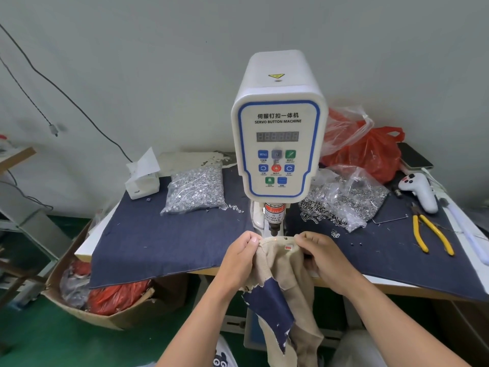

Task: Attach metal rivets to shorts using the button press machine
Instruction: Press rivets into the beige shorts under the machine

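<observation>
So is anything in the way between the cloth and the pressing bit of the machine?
Nothing visible is. The beige fabric shorts lie right under the white button machine's black press head, with a red light dot on the cloth edge. The left hand and right hand pinch the edge on either side, fingers close by.

Plain grey-white wall (132, 62) behind, couple of black cables (66, 88) drooping across it. Green floor (39, 340) underneath. White table (87, 250) under a navy cloth (158, 247), cardboard box (87, 311) by its front-left corner, wooden shelf (16, 157) far left.
</observation>
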The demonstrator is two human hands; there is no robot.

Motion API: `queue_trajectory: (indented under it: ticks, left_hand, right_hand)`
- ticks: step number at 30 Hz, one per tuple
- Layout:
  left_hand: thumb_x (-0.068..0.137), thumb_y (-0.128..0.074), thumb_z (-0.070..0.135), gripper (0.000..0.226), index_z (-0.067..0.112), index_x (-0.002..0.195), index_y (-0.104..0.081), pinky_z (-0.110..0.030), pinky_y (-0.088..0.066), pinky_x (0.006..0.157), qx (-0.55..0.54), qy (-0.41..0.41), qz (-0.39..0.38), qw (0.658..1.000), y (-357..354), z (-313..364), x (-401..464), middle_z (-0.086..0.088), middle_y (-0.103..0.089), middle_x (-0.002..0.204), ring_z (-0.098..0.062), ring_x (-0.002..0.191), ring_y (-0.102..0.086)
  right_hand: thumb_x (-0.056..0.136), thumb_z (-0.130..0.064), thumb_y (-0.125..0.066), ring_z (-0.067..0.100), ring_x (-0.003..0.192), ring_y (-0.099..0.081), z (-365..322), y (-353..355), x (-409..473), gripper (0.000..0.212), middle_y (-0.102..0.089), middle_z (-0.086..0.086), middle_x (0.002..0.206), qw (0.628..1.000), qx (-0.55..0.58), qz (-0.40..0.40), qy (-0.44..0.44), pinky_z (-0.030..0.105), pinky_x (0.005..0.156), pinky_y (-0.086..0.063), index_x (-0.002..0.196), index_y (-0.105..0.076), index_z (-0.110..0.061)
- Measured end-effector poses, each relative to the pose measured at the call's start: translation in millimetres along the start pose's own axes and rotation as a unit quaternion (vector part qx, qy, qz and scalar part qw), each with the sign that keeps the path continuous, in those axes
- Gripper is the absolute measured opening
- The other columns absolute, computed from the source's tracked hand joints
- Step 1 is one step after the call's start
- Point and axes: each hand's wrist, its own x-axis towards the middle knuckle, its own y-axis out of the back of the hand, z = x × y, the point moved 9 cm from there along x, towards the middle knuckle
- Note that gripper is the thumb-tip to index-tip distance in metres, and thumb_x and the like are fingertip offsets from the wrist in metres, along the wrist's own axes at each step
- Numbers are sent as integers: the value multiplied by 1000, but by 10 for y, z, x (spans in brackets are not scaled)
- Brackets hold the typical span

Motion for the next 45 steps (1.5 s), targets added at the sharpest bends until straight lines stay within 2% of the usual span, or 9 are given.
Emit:
queue_trajectory:
  ticks: [6, 10, 12, 16, 20, 24, 27, 33, 45]
  left_hand:
    - [101, -42, 42, 34, 16, 96, -64, -30, -47, 85, -27, -14, -22, 999, -40, -6, -43, 6, -67, 93, -6, 88, -58]
    - [112, -43, 27, 28, 12, 103, -65, -36, -48, 88, -26, -16, -30, 999, -52, -32, -48, -11, -69, 104, -13, 93, -59]
    - [113, -43, 25, 27, 12, 104, -65, -37, -47, 88, -32, -16, -31, 999, -47, -34, -53, -12, -69, 106, -15, 93, -60]
    - [113, -45, 23, 26, 14, 102, -67, -38, -47, 87, -47, -23, -32, 998, -51, -14, -64, -8, -70, 101, -16, 92, -60]
    - [101, -47, 36, 24, 21, 102, -65, -32, -46, 82, -74, -29, -35, 996, -67, 19, -70, -1, -66, 95, -14, 88, -57]
    - [98, -46, 36, 13, 32, 99, -58, -18, -43, 71, -96, -19, -15, 995, -27, -77, -53, 12, -56, 85, -8, 78, -49]
    - [98, -45, 35, 10, 33, 95, -55, -13, -42, 68, -87, -18, -6, 996, -6, -108, -32, 18, -53, 81, -3, 75, -48]
    - [98, -45, 40, 11, 34, 100, -54, -27, -45, 80, -82, -11, 3, 997, -5, -135, -10, 16, -57, 90, -4, 82, -52]
    - [112, -42, 30, 12, 26, 109, -54, -33, -48, 88, -56, -22, 11, 998, -22, -131, -4, 6, -60, 100, -8, 91, -56]
  right_hand:
    - [104, -18, -55, 6, 47, -38, -14, 7, -28, 39, -43, -4, 59, 1000, -6, 7, 3, 18, 40, -30, 65, -51, -20]
    - [104, -19, -56, 12, 46, -33, 0, 40, -24, 32, -43, 2, 59, 1000, -8, 6, 12, 23, 41, -20, 73, -56, -13]
    - [104, -18, -56, 11, 45, -37, -2, 38, -29, 28, -47, 3, 59, 1000, 1, -1, 14, 21, 40, -22, 76, -59, -11]
    - [104, -17, -57, 9, 45, -42, 18, 27, -34, 29, -51, 3, 60, 1000, 12, -7, 13, 20, 39, -28, 76, -60, -12]
    - [100, -22, -61, 6, 48, -44, 23, 44, -25, 28, -50, 1, 61, 1000, -3, 4, 20, 19, 41, -34, 72, -61, -16]
    - [90, -34, -64, 6, 49, -43, 28, 36, -30, 27, -48, -2, 60, 1000, -23, 7, 21, 19, 43, -35, 67, -60, -21]
    - [92, -33, -63, 6, 50, -44, 10, 26, -35, 28, -49, -2, 61, 999, -31, 3, 22, 19, 43, -36, 67, -61, -21]
    - [103, -20, -58, 6, 48, -43, -6, 22, -41, 36, -48, 1, 60, 999, -33, 9, 23, 18, 42, -33, 67, -60, -20]
    - [103, -20, -57, 6, 51, -46, 14, 32, -40, 34, -50, 1, 61, 999, -36, 17, 11, 19, 44, -36, 69, -60, -18]
